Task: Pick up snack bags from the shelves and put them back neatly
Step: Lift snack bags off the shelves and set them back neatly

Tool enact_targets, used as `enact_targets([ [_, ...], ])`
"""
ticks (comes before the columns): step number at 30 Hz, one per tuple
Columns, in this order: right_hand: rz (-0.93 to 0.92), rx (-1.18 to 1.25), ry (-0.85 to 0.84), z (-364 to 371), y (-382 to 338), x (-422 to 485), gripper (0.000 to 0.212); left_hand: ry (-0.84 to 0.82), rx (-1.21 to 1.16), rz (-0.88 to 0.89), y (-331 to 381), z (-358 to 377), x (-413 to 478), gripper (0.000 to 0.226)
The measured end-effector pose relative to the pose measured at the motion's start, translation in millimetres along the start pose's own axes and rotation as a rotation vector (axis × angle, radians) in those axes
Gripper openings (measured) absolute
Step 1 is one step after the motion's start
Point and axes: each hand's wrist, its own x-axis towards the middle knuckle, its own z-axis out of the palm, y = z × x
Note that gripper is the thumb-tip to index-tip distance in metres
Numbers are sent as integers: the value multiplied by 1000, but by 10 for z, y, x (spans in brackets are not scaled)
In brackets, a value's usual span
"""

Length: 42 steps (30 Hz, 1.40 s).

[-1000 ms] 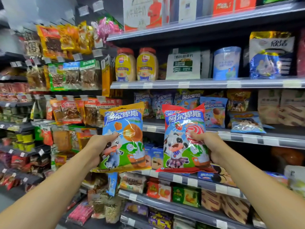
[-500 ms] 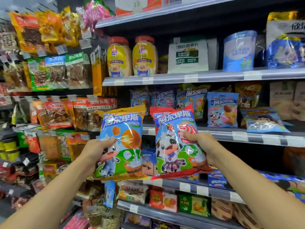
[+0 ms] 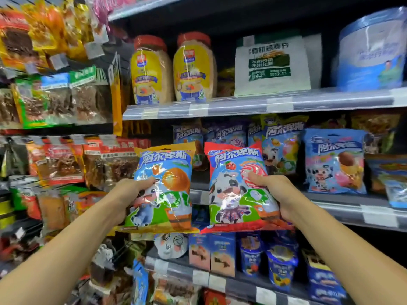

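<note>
My left hand (image 3: 130, 194) grips the yellow bag (image 3: 164, 188) and my right hand (image 3: 275, 194) grips the red bag (image 3: 236, 190), both held up before the middle shelf (image 3: 330, 204), so I think picking is done and placing remains.

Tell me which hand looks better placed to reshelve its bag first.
Likely right: the right hand holds its red bag before the matching bags; the left hand holds its yellow bag at the shelf's left end.

Two slim forearms (image 3: 66, 249) — both bare.
</note>
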Motion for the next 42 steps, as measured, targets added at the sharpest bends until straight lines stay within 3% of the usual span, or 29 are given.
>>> enact_targets([
  [9,8,-53,8,97,-99,646,38,-42,-37,-19,151,108,719,38],
  [20,17,-107,212,347,-246,1405,81,-200,-98,61,290,173,1849,22],
  [24,-3,-94,278,407,-226,1650,70,-217,-139,102,297,213,2240,19],
  [29,-106,-126,417,467,-167,1898,79,-254,-230,145,297,298,2579,13],
  [35,-172,-124,449,447,-49,2140,44,-263,-341,195,236,458,2820,8],
  [39,-125,-79,418,453,10,2217,68,-247,-377,189,190,555,2929,13],
  [42,-135,-107,406,447,60,2265,61,-254,-401,185,162,577,3011,19],
])
